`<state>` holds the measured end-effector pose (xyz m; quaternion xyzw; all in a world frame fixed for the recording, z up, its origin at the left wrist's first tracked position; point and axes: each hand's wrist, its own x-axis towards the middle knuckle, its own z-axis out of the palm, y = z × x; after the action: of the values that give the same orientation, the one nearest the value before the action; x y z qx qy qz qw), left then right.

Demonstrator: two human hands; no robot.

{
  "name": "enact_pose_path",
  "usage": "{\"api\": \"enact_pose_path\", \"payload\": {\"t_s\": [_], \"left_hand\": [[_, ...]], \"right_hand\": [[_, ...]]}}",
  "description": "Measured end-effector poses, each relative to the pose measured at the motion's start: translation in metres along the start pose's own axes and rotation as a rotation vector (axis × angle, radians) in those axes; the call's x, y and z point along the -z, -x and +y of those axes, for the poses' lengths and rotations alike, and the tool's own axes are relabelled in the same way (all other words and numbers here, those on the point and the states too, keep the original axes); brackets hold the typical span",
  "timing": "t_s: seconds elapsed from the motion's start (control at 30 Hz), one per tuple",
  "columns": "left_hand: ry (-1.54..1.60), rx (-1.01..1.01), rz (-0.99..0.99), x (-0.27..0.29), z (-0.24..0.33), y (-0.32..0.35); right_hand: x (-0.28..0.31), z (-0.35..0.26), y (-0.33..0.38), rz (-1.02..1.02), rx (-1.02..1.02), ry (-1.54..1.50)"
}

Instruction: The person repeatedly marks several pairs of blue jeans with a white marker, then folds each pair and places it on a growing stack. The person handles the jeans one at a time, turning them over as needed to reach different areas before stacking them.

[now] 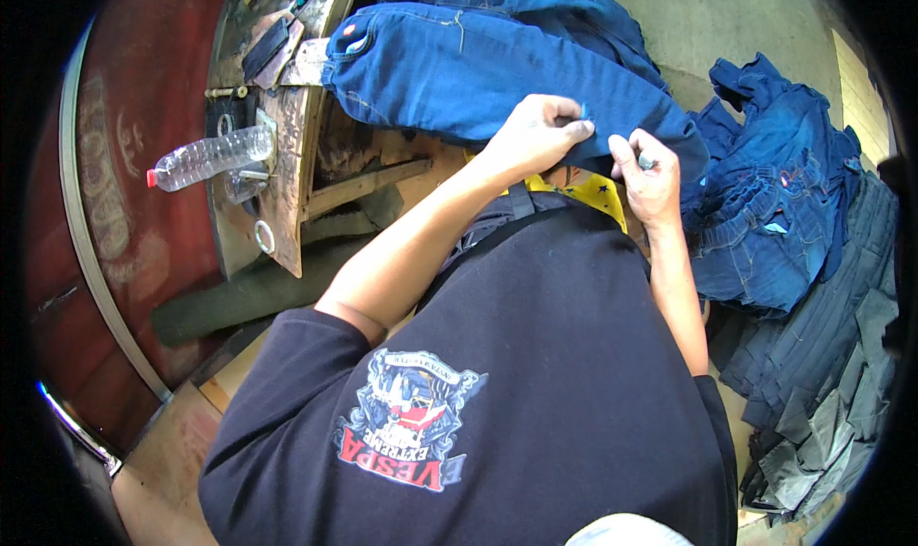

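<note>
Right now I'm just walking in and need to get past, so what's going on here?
A person in a black shirt is working on a pair of blue jeans laid across a worn wooden workbench. The left hand pinches the denim at the leg's edge; the right hand holds a small tool against it. A heap of jeans lies to the right, and a plastic bottle lies to the left.

- A clear plastic bottle (208, 158) with a red cap lies on its side at the left edge of my worn wooden counter (287, 154).
- A heap of blue jeans (779, 211) sits to my right.
- Folded dark grey trousers (827, 374) are stacked just below that heap.
</note>
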<state>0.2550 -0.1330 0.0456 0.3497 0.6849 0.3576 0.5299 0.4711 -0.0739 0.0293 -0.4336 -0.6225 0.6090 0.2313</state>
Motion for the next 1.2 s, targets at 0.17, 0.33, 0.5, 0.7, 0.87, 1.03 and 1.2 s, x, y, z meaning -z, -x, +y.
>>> {"api": "enact_pose_path", "payload": {"t_s": [0.17,0.33,0.5,0.7,0.87,1.03,1.2], "left_hand": [[0.621,0.398,-0.021,0.001,0.012,0.002],[0.417,0.225,-0.145,-0.005,0.017,0.018],[0.479,0.252,-0.012,-0.008,0.01,0.022],[0.371,0.146,-0.02,-0.014,-0.005,0.021],[0.328,0.094,-0.026,-0.014,-0.011,0.021],[0.47,0.162,-0.05,-0.001,-0.014,0.028],[0.57,0.119,-0.039,-0.003,-0.01,0.04]], "right_hand": [[0.001,0.0,0.0,0.018,0.005,-0.037],[0.002,0.001,0.001,0.018,-0.004,-0.056],[0.003,0.002,0.0,-0.022,0.022,-0.05],[0.005,0.002,0.0,-0.074,-0.001,-0.031],[0.005,-0.001,0.0,-0.074,0.011,-0.043],[0.01,-0.001,-0.001,-0.084,-0.001,-0.086],[0.016,0.001,-0.001,-0.132,-0.039,-0.114]]}}
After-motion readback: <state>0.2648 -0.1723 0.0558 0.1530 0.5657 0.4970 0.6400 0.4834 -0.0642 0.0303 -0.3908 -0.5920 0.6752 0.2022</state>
